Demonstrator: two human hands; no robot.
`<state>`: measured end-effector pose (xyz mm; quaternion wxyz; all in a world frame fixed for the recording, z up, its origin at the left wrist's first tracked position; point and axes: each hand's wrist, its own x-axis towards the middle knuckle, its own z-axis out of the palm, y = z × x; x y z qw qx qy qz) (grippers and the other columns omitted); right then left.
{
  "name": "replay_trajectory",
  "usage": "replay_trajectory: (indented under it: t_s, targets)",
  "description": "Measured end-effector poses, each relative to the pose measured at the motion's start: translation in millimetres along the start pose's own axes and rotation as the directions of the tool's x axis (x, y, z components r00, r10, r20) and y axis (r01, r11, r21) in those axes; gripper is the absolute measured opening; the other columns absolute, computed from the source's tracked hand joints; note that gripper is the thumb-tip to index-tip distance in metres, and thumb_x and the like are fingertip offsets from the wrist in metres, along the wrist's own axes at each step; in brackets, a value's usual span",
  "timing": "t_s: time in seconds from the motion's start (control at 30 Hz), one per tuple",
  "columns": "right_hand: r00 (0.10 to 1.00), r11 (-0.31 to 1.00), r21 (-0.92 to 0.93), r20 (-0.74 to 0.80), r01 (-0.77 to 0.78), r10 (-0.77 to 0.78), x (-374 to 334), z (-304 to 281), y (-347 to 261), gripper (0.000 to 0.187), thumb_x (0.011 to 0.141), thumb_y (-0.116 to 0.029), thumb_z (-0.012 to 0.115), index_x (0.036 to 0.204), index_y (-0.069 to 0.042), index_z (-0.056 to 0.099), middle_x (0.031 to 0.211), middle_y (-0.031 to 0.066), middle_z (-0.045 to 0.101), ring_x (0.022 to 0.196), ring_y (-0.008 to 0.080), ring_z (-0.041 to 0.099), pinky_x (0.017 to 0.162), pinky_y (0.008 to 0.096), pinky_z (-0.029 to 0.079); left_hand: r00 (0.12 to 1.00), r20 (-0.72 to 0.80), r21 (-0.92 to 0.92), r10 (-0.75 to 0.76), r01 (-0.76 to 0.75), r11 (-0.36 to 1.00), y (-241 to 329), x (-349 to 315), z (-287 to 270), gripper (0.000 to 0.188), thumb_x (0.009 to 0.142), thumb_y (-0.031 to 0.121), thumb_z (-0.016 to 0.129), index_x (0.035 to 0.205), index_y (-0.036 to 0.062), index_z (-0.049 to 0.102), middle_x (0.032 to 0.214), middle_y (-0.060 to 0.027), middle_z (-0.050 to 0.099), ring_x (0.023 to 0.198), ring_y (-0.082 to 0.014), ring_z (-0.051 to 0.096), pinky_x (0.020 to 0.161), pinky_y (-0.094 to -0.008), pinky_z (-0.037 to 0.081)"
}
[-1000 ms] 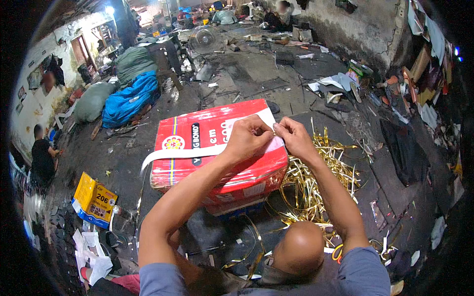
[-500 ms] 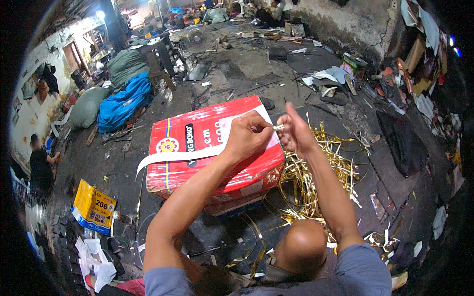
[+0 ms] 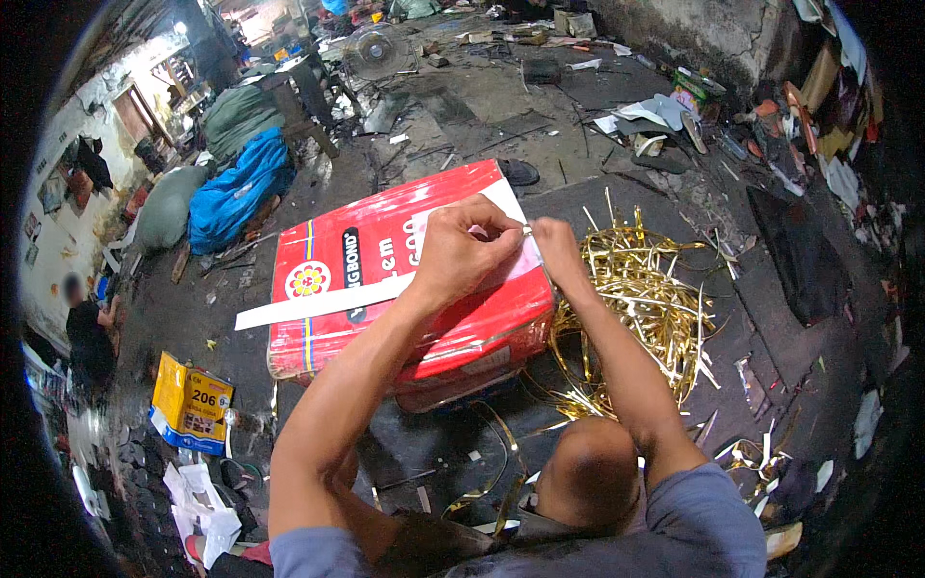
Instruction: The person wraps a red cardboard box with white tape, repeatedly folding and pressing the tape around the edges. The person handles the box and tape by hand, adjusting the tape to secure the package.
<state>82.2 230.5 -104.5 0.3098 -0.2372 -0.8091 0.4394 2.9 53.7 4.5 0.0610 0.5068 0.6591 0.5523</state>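
A red cardboard box point(image 3: 385, 226) stands before me. Across its top lies a long white strip point(image 3: 323, 306), its free end sticking out past the box's left side. My left hand point(image 3: 464, 249) is over the top of the box, thumb and fingertips pinched on the strip's other end. Close against those fingertips, at the box's right edge, my right hand point(image 3: 559, 252) is closed. A tiny pale bit shows between the two hands; what the right fingers grip is hidden. To the right of the box, a tangled heap of thin gold strips point(image 3: 646, 308) lies on the floor.
A yellow and blue carton point(image 3: 191, 400) stands at the left. A blue bundle point(image 3: 236, 197) and green sacks point(image 3: 169, 207) lie beyond it. A fan point(image 3: 371, 56) is at the back. Scraps point(image 3: 655, 116) litter the floor. Another person point(image 3: 89, 332) is at the far left.
My right hand has gone from open fingers to closed and moved in against the left fingertips. The strip's free end, drooping before, now lies straighter and reaches further left. The view has shifted slightly.
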Motion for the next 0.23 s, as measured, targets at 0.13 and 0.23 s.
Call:
replay_trajectory:
  t_s: [0.13,0.23]
  targets:
    - [0.999,0.999,0.011,0.033,-0.032,0.032,-26.7,29.7,105.1,0.041,0.097,-0.033,0.058,0.086,0.004,0.070,0.075,0.0258,0.068,0.070,0.0371,0.068,0.067,0.0506,0.050,1.000,0.006,-0.060,0.004,-0.004,0.998,-4.0,5.8,8.6,0.007,0.084,0.009,0.079,0.085,0.0017,0.080,0.082,-0.0065,0.074,0.074,-0.0134,0.069,0.068,-0.0296,0.055]
    - [0.959,0.949,0.150,0.085,-0.279,0.269,-54.5,42.9,107.6,0.043,0.095,-0.039,0.059,0.086,0.001,0.073,0.075,0.0207,0.070,0.067,0.0336,0.067,0.065,0.0483,0.050,0.998,0.020,-0.070,-0.054,0.055,0.996,-3.8,2.8,4.5,0.007,0.085,0.009,0.079,0.086,0.0024,0.080,0.083,-0.0063,0.074,0.075,-0.0132,0.069,0.068,-0.0291,0.055]
